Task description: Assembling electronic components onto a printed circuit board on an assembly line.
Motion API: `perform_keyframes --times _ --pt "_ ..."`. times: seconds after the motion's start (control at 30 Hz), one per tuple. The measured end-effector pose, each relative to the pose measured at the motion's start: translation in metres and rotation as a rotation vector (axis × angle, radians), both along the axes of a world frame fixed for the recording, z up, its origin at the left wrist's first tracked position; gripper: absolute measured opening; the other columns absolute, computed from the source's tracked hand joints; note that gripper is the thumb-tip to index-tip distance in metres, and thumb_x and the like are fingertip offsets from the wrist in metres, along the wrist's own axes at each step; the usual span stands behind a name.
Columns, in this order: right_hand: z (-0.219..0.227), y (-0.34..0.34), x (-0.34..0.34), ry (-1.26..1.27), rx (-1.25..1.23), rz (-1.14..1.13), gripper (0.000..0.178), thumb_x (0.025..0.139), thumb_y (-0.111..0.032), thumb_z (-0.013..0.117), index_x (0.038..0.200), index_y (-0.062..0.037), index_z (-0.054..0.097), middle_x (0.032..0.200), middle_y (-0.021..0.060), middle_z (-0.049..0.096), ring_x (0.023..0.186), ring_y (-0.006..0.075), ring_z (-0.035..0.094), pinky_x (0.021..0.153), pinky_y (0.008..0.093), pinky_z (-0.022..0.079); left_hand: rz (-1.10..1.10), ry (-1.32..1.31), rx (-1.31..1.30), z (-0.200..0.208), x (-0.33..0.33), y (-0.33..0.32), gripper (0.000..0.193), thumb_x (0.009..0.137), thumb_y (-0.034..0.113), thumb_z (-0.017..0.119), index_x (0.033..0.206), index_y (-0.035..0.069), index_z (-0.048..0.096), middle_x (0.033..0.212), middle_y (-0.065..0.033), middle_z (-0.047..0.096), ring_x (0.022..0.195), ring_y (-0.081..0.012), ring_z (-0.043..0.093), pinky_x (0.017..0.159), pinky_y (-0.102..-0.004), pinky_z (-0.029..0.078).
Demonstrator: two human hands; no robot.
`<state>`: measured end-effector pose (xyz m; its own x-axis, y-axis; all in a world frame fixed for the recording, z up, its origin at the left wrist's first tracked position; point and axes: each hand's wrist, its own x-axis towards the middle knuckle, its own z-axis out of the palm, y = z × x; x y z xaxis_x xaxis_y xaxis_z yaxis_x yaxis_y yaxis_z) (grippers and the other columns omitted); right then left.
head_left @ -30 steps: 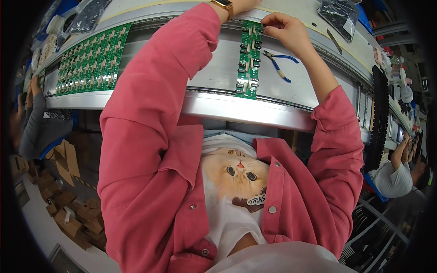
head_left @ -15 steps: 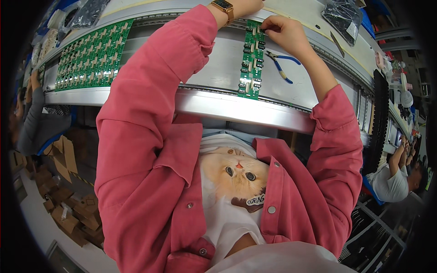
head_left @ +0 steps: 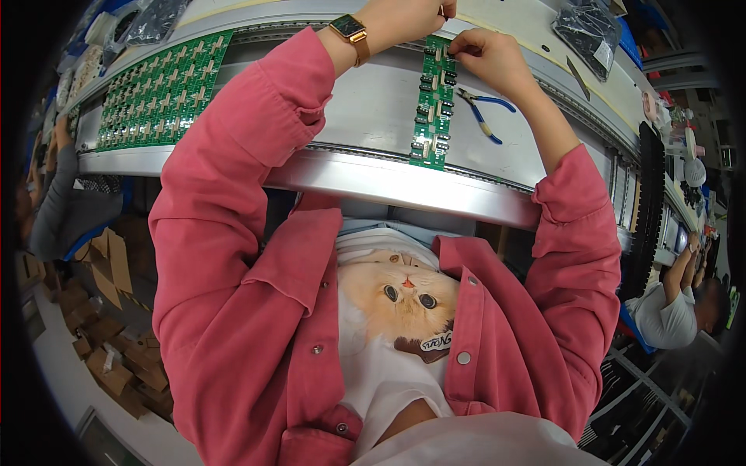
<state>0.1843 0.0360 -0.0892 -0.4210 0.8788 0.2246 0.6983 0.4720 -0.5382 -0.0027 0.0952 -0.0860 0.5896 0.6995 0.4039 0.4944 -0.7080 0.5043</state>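
A narrow green circuit board (head_left: 432,105) with black components and pale connectors lies across the rails of the metal conveyor. My left hand (head_left: 404,22), with a watch on its wrist, is above and beyond the board's far end. Its fingertips pinch a small black component (head_left: 443,15). At the board's far right edge, my right hand (head_left: 493,60) has thumb and forefinger pressed together; whatever lies between them is hidden. Cutting pliers (head_left: 485,114) with blue and yellow handles rest on the metal surface, right of the board.
Several green circuit boards (head_left: 159,93) sit side by side on the conveyor at left. The near metal rail (head_left: 388,180) runs before me. Beyond the far rail lie a black plastic-wrapped package (head_left: 584,35) and a thin flat blade-like tool (head_left: 578,78). A co-worker (head_left: 667,311) is at far right.
My left hand has shifted left and toward me, with its forearm turning and a small black component now showing at the fingertips. My right hand stays at the board's far end, nearly still.
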Motion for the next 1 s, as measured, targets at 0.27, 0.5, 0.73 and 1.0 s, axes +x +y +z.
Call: perform_keyframes --times 0.27,0.5,0.73,1.0 --pt "0.007 -0.004 -0.006 -0.039 -0.007 0.012 0.014 0.075 -0.003 0.061 0.084 -0.0045 0.071 0.077 0.0044 0.068 0.061 0.0152 0.057 0.061 0.026 0.048 0.06 0.07 0.153 -0.008 -0.012 -0.014 0.009 0.075 0.007 0.06 0.079 0.006 0.068 0.072 -0.0096 0.067 0.061 -0.0279 0.061 0.06 -0.0336 0.05" --pt "0.011 -0.007 -0.006 -0.077 -0.032 -0.004 0.014 0.074 -0.003 0.061 0.084 -0.0042 0.071 0.074 0.0052 0.067 0.06 0.0153 0.057 0.061 0.0261 0.048 -0.015 0.168 0.096 0.015 -0.019 -0.03 0.012 0.072 0.009 0.057 0.075 0.002 0.066 0.074 -0.0144 0.067 0.068 -0.0353 0.062 0.064 -0.0392 0.049" --pt "0.013 -0.005 -0.008 -0.064 -0.047 0.032 0.014 0.073 -0.003 0.061 0.084 -0.0038 0.07 0.073 0.0055 0.066 0.06 0.0154 0.056 0.06 0.0264 0.047 -0.006 0.178 0.03 0.014 -0.029 -0.04 0.012 0.072 0.008 0.056 0.076 0.002 0.066 0.075 -0.0148 0.067 0.068 -0.0359 0.062 0.064 -0.0394 0.05" --pt "0.014 0.0 -0.012 -0.136 -0.034 0.069 0.013 0.073 -0.004 0.061 0.083 -0.0037 0.069 0.073 0.0057 0.066 0.059 0.0164 0.055 0.06 0.0269 0.046 -0.001 0.173 -0.02 0.014 -0.034 -0.045 0.012 0.071 0.009 0.058 0.075 0.003 0.066 0.075 -0.0152 0.067 0.069 -0.0364 0.062 0.065 -0.0394 0.05"
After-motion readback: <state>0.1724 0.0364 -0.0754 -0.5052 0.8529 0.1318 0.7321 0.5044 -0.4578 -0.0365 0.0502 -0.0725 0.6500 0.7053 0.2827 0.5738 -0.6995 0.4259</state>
